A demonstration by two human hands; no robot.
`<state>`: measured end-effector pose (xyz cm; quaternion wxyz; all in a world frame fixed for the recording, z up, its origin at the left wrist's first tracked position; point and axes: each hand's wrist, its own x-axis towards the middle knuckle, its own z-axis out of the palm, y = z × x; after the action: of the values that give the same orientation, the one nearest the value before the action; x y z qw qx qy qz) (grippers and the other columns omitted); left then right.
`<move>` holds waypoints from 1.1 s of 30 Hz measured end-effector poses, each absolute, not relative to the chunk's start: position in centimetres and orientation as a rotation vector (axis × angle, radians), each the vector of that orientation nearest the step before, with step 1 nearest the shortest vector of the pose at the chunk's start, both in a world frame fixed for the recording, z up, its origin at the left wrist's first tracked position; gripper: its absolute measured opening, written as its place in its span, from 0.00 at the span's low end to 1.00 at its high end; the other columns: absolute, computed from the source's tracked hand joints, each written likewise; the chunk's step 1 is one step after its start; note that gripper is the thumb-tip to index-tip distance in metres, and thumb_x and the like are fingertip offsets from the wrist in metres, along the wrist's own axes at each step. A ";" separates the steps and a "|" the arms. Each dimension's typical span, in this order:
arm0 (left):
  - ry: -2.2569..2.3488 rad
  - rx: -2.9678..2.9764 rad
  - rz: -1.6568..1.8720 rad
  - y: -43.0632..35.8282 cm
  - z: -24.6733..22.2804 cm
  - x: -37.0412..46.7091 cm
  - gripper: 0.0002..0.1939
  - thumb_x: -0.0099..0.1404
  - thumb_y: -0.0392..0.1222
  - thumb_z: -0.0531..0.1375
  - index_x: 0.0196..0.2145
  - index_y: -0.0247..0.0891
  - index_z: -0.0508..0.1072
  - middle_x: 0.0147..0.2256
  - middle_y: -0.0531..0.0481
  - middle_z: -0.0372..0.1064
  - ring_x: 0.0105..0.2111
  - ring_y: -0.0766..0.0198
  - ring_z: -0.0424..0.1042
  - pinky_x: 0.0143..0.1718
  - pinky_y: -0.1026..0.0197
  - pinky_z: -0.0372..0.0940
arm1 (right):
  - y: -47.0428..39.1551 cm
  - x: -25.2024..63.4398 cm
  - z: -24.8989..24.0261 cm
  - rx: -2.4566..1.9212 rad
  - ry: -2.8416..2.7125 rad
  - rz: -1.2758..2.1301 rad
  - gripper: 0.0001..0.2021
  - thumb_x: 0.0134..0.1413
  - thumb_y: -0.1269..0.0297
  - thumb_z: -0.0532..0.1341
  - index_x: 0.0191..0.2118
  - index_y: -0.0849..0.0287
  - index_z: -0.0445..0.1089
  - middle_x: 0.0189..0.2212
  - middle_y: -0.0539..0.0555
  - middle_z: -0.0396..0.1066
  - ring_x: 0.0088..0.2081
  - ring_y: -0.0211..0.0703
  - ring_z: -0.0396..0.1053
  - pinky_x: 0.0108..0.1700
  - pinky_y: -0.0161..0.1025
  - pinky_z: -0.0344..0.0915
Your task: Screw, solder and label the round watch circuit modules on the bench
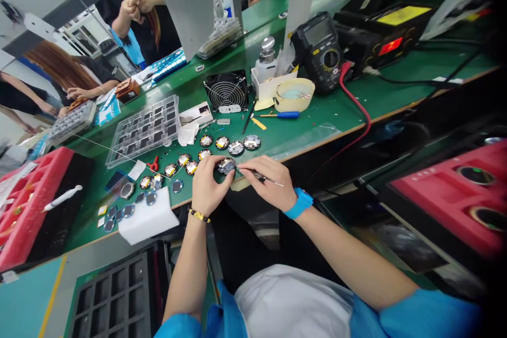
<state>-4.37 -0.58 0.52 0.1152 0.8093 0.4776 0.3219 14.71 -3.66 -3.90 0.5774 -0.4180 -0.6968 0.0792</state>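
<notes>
At the table's front edge my left hand [207, 184] holds a round circuit module [226, 166] between thumb and fingers. My right hand [271, 181] is closed on thin metal tweezers [262, 176], whose tip meets the module's right side. Behind and to the left of my hands lie several similar round modules [236, 148], some with a yellow part on top. A white cloth [149, 217] hangs over the edge to the left, with small dark square parts [128, 210] at its left side.
Behind stand a clear compartment tray [144, 128], a fan [226, 92], a cream bowl [294, 95], a blue screwdriver [288, 115] and a multimeter [320, 53] with a red cable. Red foam trays [35, 195] flank the left. Other people sit across the bench.
</notes>
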 end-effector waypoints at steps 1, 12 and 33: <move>1.403 2.371 0.942 -0.6 0.5 -4.4 0.14 0.68 0.41 0.67 0.50 0.43 0.73 0.47 0.46 0.76 0.51 0.53 0.75 0.54 0.50 0.71 | -3.6 14.7 -3.9 -0.981 -1.634 0.177 0.05 0.70 0.66 0.64 0.45 0.54 0.79 0.40 0.54 0.83 0.40 0.46 0.78 0.44 0.45 0.73; 1.403 2.366 0.941 -0.7 0.6 -4.3 0.14 0.67 0.40 0.67 0.50 0.43 0.73 0.48 0.46 0.76 0.51 0.53 0.75 0.56 0.50 0.71 | -3.5 14.4 -4.0 -1.003 -1.657 0.084 0.06 0.71 0.66 0.63 0.45 0.54 0.79 0.41 0.53 0.83 0.40 0.45 0.77 0.44 0.44 0.72; 1.446 2.743 0.905 1.1 0.1 0.6 0.13 0.73 0.42 0.62 0.54 0.41 0.76 0.53 0.45 0.79 0.62 0.43 0.68 0.70 0.32 0.55 | -3.0 20.2 -2.5 -1.221 -1.288 0.707 0.15 0.68 0.48 0.63 0.44 0.53 0.79 0.41 0.54 0.82 0.44 0.51 0.81 0.47 0.45 0.76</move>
<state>0.57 1.06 0.11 -0.0440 0.8484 0.4472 0.2799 20.18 -2.97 -2.54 0.5776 -0.5218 -0.5503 0.3020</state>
